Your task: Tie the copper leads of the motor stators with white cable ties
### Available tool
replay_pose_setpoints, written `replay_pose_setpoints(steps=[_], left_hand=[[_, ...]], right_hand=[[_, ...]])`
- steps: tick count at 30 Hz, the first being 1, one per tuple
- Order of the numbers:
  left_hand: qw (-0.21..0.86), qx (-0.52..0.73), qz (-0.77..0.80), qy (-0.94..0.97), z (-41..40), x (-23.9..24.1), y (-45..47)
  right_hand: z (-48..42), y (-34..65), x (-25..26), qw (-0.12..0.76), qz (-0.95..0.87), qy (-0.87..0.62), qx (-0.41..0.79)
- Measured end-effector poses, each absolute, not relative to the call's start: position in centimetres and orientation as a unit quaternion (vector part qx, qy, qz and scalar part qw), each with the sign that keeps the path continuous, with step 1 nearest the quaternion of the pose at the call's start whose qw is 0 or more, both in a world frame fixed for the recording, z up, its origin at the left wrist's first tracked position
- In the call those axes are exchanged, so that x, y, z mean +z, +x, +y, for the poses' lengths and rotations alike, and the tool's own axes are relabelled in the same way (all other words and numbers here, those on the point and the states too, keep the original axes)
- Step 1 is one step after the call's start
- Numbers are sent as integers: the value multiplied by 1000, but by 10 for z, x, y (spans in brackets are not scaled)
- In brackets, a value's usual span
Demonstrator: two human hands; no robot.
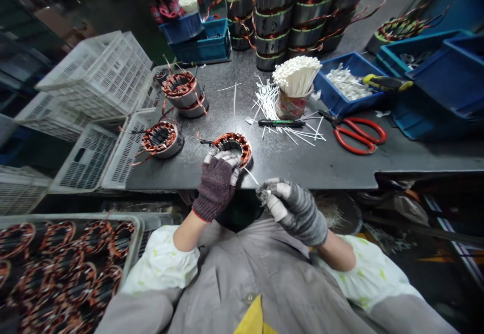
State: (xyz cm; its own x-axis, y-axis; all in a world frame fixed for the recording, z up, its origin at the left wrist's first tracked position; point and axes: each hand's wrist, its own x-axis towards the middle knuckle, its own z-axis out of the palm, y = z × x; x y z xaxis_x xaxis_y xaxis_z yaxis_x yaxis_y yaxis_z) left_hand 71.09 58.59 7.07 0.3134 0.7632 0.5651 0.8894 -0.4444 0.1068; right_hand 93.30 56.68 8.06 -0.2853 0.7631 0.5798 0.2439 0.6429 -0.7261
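Observation:
A motor stator with copper windings lies at the bench's front edge. My left hand, in a dark maroon glove with pale fingertips, is closed on its near rim. From the stator's near side a white cable tie runs toward my right hand, which wears a grey striped glove. The right fingers are pinched on the tie's end. Part of the stator's near side is hidden behind the left fingers.
Several more stators stand left on the bench, with tall stator stacks behind. A tub of cable ties, a black marker, red-handled scissors and blue bins lie right. White crates and a stator-filled tray are left.

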Motion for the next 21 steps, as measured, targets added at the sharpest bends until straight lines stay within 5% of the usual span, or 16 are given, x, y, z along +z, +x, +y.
replay_pose_setpoints(steps=[21], left_hand=[[126,-301,-516,-792,584,69,714]], right_hand=[[604,894,45,510,-731,-309,331]])
